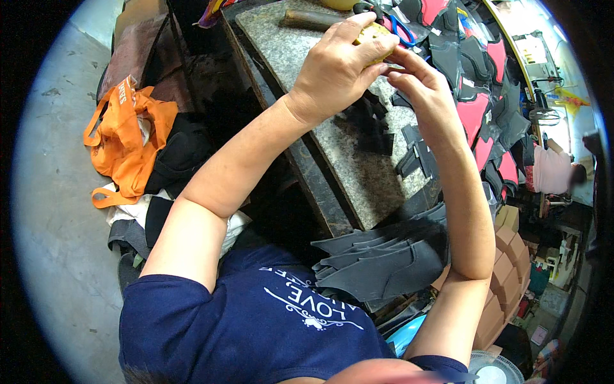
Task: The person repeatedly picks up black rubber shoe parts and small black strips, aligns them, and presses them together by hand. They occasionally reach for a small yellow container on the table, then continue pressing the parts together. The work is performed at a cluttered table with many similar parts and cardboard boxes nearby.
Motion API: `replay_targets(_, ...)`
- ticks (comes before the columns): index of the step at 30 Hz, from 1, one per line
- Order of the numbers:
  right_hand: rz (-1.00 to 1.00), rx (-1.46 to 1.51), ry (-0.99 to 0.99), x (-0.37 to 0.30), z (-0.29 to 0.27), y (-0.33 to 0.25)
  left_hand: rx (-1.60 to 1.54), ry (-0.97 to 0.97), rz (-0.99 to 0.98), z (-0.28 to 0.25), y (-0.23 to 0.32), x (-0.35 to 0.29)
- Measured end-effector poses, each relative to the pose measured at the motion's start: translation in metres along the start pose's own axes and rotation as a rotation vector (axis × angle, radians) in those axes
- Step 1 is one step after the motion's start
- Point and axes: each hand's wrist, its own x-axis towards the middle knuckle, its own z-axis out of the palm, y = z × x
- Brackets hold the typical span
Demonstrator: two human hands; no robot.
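Above the far part of a speckled stone slab (262, 22), my left hand (339, 67) is closed around a small yellow textured object (373, 40), whose kind I cannot make out. My right hand (425, 89) meets it from the right, fingers bent and tips pressed together close to that object; whatever they pinch is hidden. Just beyond the hands lies a pair of scissors with blue handles (404, 33). A wooden rod or handle (311, 19) rests on the slab to the left. Small black cut pieces (416, 153) lie on the slab below my hands.
Grey-black cut sheets (384, 262) are stacked between my body and the slab. Black and red shaped pieces (473, 115) cover the area to the right. An orange bag (131, 141) lies on dark cloth at left. Brown stacked pieces (508, 275) and a fan (492, 371) are at lower right.
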Motion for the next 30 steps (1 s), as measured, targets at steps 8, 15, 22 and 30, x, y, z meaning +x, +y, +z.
replay_targets(8, -0.043, 0.102, 0.131, -0.004, 0.001, -0.019, 0.019, -0.010, 0.031, -0.001, -0.002, -0.001)
replay_targets(15, -0.662, -1.105, 0.315, 0.014, 0.014, -0.013, -0.055, -0.081, -0.283, 0.004, -0.008, -0.005)
replay_targets(22, -0.423, -0.236, 0.206, 0.019, 0.018, -0.004, -0.258, -0.079, -0.388, 0.005, -0.004, -0.001)
replay_targets(30, -0.410, -1.093, 0.188, -0.038, -0.059, -0.006, -0.182, -0.088, -0.290, 0.008, -0.013, -0.006)
